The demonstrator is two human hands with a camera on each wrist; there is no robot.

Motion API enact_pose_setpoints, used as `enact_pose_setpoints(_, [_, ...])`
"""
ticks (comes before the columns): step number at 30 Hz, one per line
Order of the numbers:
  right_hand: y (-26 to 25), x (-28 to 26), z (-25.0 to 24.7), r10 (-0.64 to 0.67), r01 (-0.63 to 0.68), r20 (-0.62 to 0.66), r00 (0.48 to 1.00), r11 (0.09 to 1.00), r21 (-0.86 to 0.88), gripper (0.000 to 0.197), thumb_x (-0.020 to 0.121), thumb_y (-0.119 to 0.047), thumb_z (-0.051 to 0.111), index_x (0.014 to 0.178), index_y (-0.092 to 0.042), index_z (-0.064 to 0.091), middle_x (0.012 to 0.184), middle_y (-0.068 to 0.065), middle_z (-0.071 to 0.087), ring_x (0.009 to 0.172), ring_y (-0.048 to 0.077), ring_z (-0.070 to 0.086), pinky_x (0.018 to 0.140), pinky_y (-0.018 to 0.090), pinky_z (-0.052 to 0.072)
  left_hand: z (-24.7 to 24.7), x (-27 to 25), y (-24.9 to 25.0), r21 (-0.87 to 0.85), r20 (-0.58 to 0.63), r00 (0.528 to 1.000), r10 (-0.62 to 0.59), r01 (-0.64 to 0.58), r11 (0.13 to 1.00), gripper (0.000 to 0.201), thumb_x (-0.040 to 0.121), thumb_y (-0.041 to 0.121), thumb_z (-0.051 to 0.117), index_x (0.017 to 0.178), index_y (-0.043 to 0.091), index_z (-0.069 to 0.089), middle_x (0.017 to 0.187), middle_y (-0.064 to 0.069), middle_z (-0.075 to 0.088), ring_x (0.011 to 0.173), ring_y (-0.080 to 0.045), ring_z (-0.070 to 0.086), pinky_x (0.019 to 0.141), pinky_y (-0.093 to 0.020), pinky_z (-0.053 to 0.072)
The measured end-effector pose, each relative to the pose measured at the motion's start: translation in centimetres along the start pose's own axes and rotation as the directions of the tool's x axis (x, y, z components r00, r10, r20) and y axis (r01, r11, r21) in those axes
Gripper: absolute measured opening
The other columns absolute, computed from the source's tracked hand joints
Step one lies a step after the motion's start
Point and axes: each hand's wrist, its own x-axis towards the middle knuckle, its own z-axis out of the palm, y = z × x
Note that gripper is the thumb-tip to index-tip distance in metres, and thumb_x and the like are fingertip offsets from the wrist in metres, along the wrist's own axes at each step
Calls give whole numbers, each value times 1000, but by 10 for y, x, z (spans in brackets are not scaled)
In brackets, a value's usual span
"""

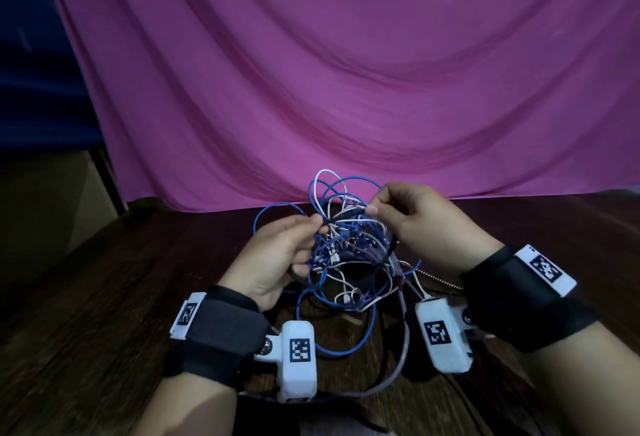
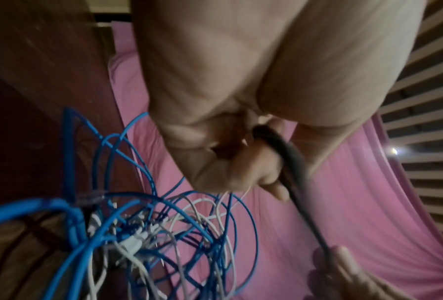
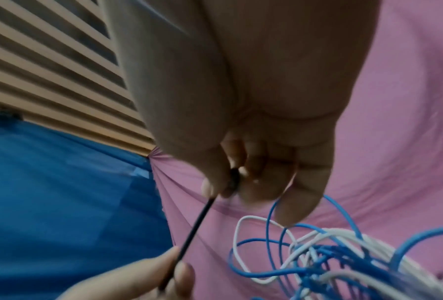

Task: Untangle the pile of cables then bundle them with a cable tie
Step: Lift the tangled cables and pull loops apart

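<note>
The left hand [image 1: 277,255] and right hand [image 1: 415,224] each pinch one black cable [image 1: 348,217] stretched between them, fingers curled, just above the tangled pile of blue and white cables [image 1: 346,262]. The pile hangs partly lifted, its lower loops on the dark wooden bench [image 1: 104,314]. Black wrist straps [image 1: 221,335] carry white blocks with square black-and-white code markers [image 1: 300,349]; no readable writing. A pink cloth [image 1: 346,72] hangs behind.
</note>
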Motion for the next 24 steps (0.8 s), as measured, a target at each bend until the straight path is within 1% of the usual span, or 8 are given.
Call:
enact_pose_setpoints(4, [-3,1,-6,117,-87,-23,993,840,535,12,100,-10,60,89,-6,58,70,12,49,51,17,49,52,26,49,-11,0,4,64,-62,992,108,-104,993,21,92,36,66,88,18,56,56,12,23,45,-2,15,38,-15,15])
enact_pose_setpoints(7, [-2,3,-19,46,2,-151,987,951,308,16,97,-19,67,84,-12,62,63,-1,44,51,7,36,47,16,32,-14,-1,3,93,-40,982,187,-182,979,30,84,44,69,90,17,58,56,13,26,45,-3,19,41,-16,22])
enact_pose_setpoints(10, [-3,6,-31,-47,115,-341,939,977,182,19,98,-21,67,84,-9,62,70,5,45,58,7,37,51,18,31,-13,2,-1,219,-16,960,280,-270,937,26,85,40,71,83,16,62,53,13,36,44,-4,30,46,-19,35])
enact_pose_setpoints(13, [-4,7,-40,31,186,-561,827,927,326,17,103,-19,58,86,-16,54,67,7,40,56,16,35,52,32,32,-17,3,-10,466,40,974,221,-214,858,17,96,23,66,83,13,63,62,7,60,59,-8,52,63,-24,45])
enact_pose_setpoints(17, [-9,12,-53,272,286,-619,737,703,651,13,108,-20,46,95,-18,45,65,-1,40,50,9,33,45,25,31,-9,-2,-10,443,62,990,124,-138,886,23,104,21,55,83,20,64,85,0,71,80,-16,64,73,-32,49])
enact_pose_setpoints(19, [-9,12,-56,266,322,-604,751,651,687,16,109,-22,45,93,-21,43,64,-2,40,51,9,30,46,24,28,0,-3,8,258,-119,917,379,-340,904,22,104,21,56,85,24,68,80,4,72,74,-10,70,68,-28,57])
enact_pose_setpoints(21, [-10,11,-56,185,334,-619,763,708,622,15,108,-21,47,94,-20,44,64,-2,40,51,10,29,45,23,25,1,-3,29,190,-304,728,614,-585,788,14,103,22,58,93,24,68,72,7,69,68,-10,70,65,-28,61])
enact_pose_setpoints(24, [-12,10,-54,104,352,-642,760,765,540,11,107,-22,49,99,-15,45,65,0,38,50,10,27,41,22,23,-4,-8,42,200,-386,565,729,-721,664,10,101,28,62,100,19,67,69,11,60,53,-4,52,65,-31,62])
